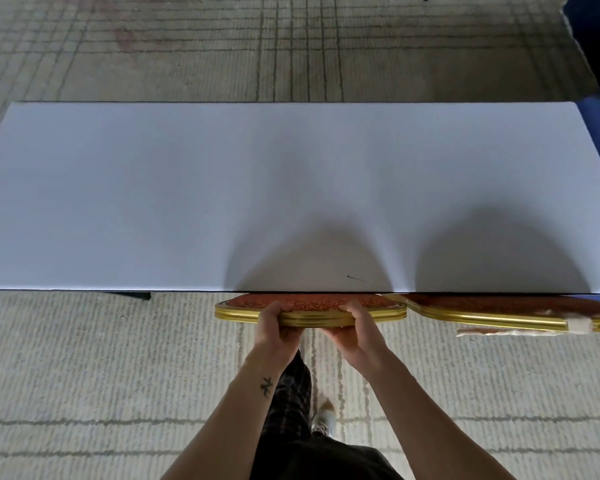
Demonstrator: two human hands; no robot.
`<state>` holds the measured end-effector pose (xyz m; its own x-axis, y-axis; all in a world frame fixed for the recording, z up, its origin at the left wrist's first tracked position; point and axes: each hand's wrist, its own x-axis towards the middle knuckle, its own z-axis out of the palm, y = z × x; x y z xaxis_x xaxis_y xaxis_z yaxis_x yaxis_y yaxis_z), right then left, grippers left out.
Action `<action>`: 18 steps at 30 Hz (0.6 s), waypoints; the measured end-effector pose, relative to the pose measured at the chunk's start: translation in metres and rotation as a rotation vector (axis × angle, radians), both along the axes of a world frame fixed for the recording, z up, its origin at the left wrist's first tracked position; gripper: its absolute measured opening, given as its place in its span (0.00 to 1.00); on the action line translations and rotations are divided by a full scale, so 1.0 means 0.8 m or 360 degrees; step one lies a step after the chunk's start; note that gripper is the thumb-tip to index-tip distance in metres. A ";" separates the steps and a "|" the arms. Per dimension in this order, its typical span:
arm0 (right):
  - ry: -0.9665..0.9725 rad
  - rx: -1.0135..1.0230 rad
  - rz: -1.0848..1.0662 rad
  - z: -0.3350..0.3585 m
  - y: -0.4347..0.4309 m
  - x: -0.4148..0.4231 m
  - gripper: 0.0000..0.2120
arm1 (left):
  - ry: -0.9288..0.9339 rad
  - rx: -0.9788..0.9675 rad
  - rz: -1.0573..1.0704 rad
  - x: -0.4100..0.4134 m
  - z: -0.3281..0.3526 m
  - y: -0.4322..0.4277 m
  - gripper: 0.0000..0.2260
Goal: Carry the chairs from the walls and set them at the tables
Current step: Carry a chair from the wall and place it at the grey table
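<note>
Two hands, left hand and right hand, are gripping the chair back at lower centre, fingers curled over it; pushing squarely under the table is advisable, avoiding the second chair.

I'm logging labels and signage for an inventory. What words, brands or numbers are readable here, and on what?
No readable text anywhere in this view.
Tattoo on the left forearm: a dark symbol, not legible letters or digits.
White table: only a thin dark mark, not writing.
The held chair and the chair beside it: swirl-patterned fabric, no label showing.
</note>
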<state>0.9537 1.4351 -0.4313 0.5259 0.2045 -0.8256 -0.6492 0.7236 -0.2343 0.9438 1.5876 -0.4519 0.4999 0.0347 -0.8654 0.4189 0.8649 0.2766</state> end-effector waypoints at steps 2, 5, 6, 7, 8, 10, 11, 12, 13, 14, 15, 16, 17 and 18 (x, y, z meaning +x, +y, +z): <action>0.0009 0.0017 0.0031 -0.003 -0.002 -0.005 0.05 | 0.0025 0.0006 0.0007 -0.006 -0.005 0.002 0.12; -0.0068 0.0009 0.0087 -0.005 -0.003 -0.007 0.04 | 0.0021 0.0004 -0.0044 -0.008 -0.006 0.003 0.15; -0.0084 0.0010 0.0094 -0.005 -0.003 -0.009 0.03 | 0.0015 0.0016 -0.0043 -0.010 -0.003 0.002 0.13; -0.0086 0.0012 0.0087 -0.007 -0.002 -0.011 0.03 | 0.0019 0.0049 -0.0043 -0.011 -0.001 0.002 0.10; -0.0089 0.0020 0.0071 -0.011 0.000 -0.014 0.04 | 0.0027 0.0070 -0.0045 -0.011 0.002 0.002 0.08; -0.0107 0.0027 0.0008 -0.017 0.003 -0.020 0.13 | 0.0048 0.0071 -0.0058 -0.014 0.007 -0.001 0.07; -0.0081 0.0037 -0.0034 -0.018 0.004 -0.021 0.17 | 0.0056 0.0080 -0.0099 -0.015 0.010 -0.003 0.07; -0.0071 0.0060 -0.0050 -0.014 0.007 -0.024 0.19 | 0.0049 0.0093 -0.0125 -0.018 0.018 -0.001 0.06; -0.0075 0.0062 -0.0058 -0.009 0.008 -0.028 0.18 | 0.0060 0.0109 -0.0143 -0.022 0.024 -0.002 0.05; -0.0091 0.0053 -0.0080 -0.006 0.008 -0.029 0.17 | 0.0081 0.0135 -0.0177 -0.021 0.030 -0.003 0.03; -0.0108 0.0044 -0.0091 0.001 0.005 -0.035 0.16 | 0.0085 0.0181 -0.0212 -0.028 0.038 -0.005 0.02; -0.0121 0.0048 -0.0095 0.007 -0.001 -0.038 0.16 | 0.0066 0.0230 -0.0245 -0.031 0.045 -0.008 0.04; -0.0129 0.0054 -0.0093 0.012 -0.006 -0.043 0.16 | 0.0037 0.0278 -0.0263 -0.036 0.052 -0.011 0.05; -0.0127 0.0040 -0.0073 0.016 -0.011 -0.047 0.17 | 0.0006 0.0325 -0.0254 -0.044 0.059 -0.015 0.07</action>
<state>0.9158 1.4267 -0.4187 0.5990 0.1987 -0.7757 -0.5953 0.7584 -0.2654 0.9089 1.5760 -0.4049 0.5097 0.1297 -0.8505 0.5470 0.7142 0.4367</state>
